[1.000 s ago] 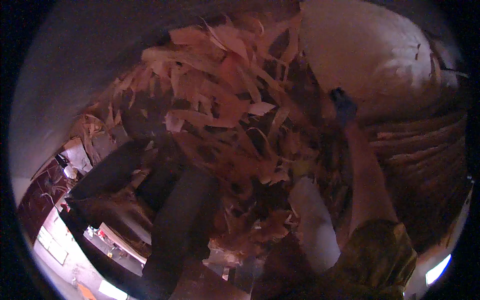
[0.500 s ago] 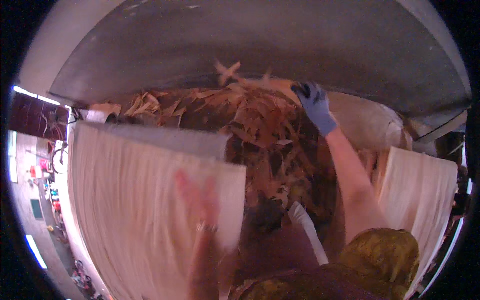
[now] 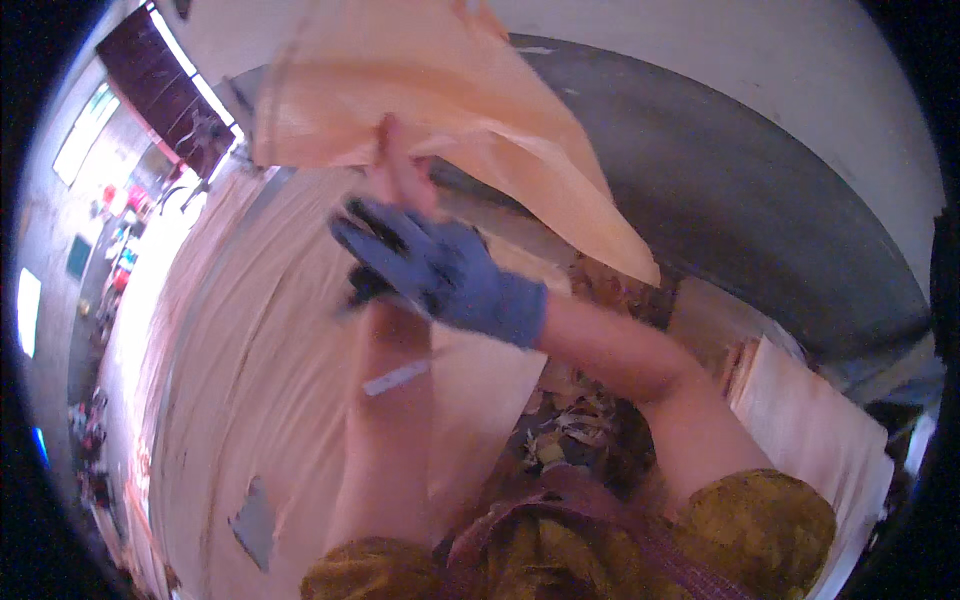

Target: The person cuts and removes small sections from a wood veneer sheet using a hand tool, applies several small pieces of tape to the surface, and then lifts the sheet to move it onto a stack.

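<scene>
A large thin orange-tan wood veneer sheet hangs bent above the left stack, its tapered end pointing right. My bare left hand is at the sheet's lower edge, with a finger stretched upward in front of it; part of this hand is hidden behind my right. Crossing over my left wrist is my right hand, in a blue-grey glove with dark fingertips. Its fingers are extended and apart, with nothing visible between them. Beneath both arms lies a broad stack of pale veneer sheets.
At the right stands another veneer stack. Torn veneer scraps litter the gap between the stacks. A dark grey curved surface spans the far side. A grey patch shows on the left stack.
My right hand has swung left from the far edge, across my left wrist. My left hand has moved farther away. The veneer sheet now hangs over the left stack; the view has turned.
</scene>
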The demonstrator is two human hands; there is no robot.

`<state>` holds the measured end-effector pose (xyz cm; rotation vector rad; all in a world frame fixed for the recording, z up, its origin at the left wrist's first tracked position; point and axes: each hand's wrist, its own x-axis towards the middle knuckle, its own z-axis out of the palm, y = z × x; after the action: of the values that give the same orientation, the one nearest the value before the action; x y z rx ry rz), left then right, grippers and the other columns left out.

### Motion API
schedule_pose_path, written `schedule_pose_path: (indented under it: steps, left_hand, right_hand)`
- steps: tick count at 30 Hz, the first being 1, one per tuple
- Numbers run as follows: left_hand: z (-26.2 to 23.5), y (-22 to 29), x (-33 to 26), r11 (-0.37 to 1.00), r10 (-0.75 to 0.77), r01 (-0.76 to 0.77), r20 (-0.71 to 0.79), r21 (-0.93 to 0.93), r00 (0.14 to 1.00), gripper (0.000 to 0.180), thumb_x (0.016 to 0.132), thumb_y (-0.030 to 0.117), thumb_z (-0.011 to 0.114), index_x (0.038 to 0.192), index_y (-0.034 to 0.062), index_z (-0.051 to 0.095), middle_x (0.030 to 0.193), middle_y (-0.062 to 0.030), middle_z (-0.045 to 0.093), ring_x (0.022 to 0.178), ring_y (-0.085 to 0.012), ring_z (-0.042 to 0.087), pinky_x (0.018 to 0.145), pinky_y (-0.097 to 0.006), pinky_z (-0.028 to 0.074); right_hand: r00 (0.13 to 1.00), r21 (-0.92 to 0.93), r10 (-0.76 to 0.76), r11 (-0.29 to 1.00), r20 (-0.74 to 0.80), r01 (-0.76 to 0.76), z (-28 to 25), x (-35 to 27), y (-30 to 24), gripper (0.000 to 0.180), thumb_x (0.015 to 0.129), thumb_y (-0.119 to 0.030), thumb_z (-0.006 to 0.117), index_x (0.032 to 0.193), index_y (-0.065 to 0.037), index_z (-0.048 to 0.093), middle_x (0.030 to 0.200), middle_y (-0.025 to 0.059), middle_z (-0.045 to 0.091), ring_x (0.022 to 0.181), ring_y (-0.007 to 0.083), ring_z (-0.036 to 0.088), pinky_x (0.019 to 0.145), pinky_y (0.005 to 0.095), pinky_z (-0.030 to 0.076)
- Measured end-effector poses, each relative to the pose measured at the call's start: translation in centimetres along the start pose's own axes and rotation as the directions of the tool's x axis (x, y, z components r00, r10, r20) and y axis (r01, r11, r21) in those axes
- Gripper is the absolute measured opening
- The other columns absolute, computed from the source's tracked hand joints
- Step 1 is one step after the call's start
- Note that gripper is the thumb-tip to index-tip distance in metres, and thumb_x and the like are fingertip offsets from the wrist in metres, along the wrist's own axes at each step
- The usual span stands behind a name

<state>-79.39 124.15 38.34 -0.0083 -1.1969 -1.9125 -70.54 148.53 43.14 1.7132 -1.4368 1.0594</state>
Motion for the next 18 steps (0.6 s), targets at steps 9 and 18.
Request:
schedule_pose_path:
  steps: [9, 18]
  left_hand:
    - [-25.8, 32.3, -17.6, 0.984, 0.128, -0.179, -0.712, 0.003, 0.69, 0.023, 0.095, 0.032, 0.053, 0.1, 0.0097, 0.056, 0.098, -0.0096, 0.063, 0.086, -0.025, 0.061, 0.073, -0.041, 0.052]
    - [-47.7, 55.7, -58.7, 0.961, 0.227, -0.249, -0.861, 0.122, 0.454, 0.019, 0.094, 0.03, 0.055, 0.089, 0.0125, 0.058, 0.082, -0.0059, 0.062, 0.073, -0.0213, 0.06, 0.069, -0.04, 0.052]
  right_hand:
    - [0.155, 0.704, 0.758, -0.481, 0.634, -0.523, 9.8, -23.3, -4.7, 0.045, 0.094, -0.019, 0.06, 0.135, -0.012, 0.043, 0.124, 0.009, 0.054, 0.107, 0.0255, 0.063, 0.06, 0.0283, 0.053]
    - [0.038, 0.465, 0.526, -0.714, 0.85, -0.524, 27.9, -8.7, -15.3, 0.087, 0.076, -0.066, 0.069, 0.131, -0.009, 0.033, 0.122, 0.0187, 0.058, 0.1, 0.023, 0.065, 0.046, 0.0287, 0.04]
